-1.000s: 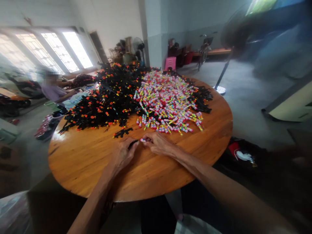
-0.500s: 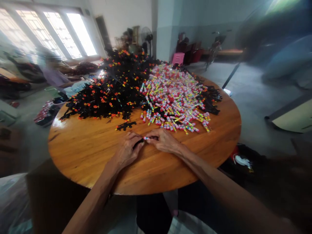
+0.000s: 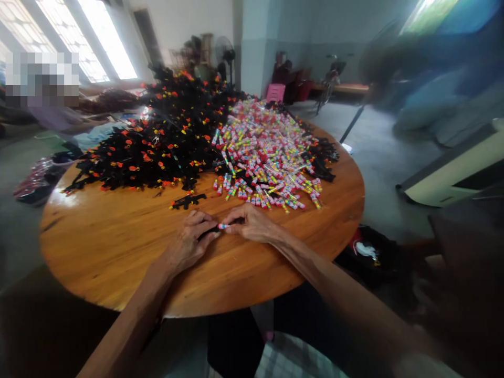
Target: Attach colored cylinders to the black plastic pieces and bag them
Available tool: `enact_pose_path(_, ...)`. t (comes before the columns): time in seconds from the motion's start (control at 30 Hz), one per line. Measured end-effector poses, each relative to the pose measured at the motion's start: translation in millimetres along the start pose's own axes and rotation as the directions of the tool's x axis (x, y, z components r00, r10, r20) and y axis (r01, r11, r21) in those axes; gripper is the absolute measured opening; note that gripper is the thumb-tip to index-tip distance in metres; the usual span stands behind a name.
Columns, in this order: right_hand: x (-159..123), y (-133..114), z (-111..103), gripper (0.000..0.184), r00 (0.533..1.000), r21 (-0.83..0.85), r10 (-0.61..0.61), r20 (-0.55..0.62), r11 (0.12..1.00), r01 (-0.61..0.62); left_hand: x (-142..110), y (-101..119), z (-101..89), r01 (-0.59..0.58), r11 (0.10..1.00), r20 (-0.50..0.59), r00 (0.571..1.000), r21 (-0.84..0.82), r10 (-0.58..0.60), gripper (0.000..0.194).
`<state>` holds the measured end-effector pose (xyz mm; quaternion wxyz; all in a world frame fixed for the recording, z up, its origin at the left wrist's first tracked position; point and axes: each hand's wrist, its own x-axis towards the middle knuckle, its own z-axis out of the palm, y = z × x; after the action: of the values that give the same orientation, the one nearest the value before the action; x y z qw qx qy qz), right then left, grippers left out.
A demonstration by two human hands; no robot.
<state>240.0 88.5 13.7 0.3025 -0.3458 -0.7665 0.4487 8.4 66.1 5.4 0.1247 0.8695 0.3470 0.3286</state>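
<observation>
My left hand (image 3: 188, 239) is closed around a black toy gun (image 3: 209, 231), most of which its fingers hide. Between the fingertips of my right hand (image 3: 254, 224) is a small tube (image 3: 223, 226) with a pink end and a bright label. The tube meets the end of the black toy gun between both hands, just above the table. Beyond them, a single black toy gun (image 3: 188, 201) lies flat. Behind that sit a heap of similar tubes (image 3: 268, 157) and a large pile of black toy guns (image 3: 157, 142) with orange and yellow tips.
The round wooden table (image 3: 106, 247) has its near edge close to my body. At the far left sits another person (image 3: 51, 113). A pink stool (image 3: 275, 93) and a bicycle (image 3: 328, 81) stand at the back. A pale appliance-like box (image 3: 457, 168) is on the right.
The view has swung a little to the right, so the scene sits further left. Both hands stay together, still holding the black toy gun and the tube.
</observation>
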Motion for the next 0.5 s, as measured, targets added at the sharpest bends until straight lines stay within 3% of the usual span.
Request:
enact_pose_path(0.17, -1, -7, -3, 0.023, 1.000, -0.063, 0.002, 0.026, 0.998, -0.001, -1, 2, -4.6, -0.014, 1.000, 0.010, 1.000, 0.001, 0.014, 0.019)
enact_pose_path(0.4, -4, -9, 2, 0.017, 1.000, -0.007, -0.004, -0.003, 1.000, 0.004, -1, 28, -13.1, 0.039, 0.978, 0.083, 0.995, 0.205, -0.057, 0.018)
enact_pose_path(0.5, 0, -18, 5, 0.030, 0.999, 0.011, -0.001, 0.048, 1.000, 0.000, -21, 40, -33.8, 0.153, 0.928, -0.003, 0.987, 0.338, -0.162, 0.021)
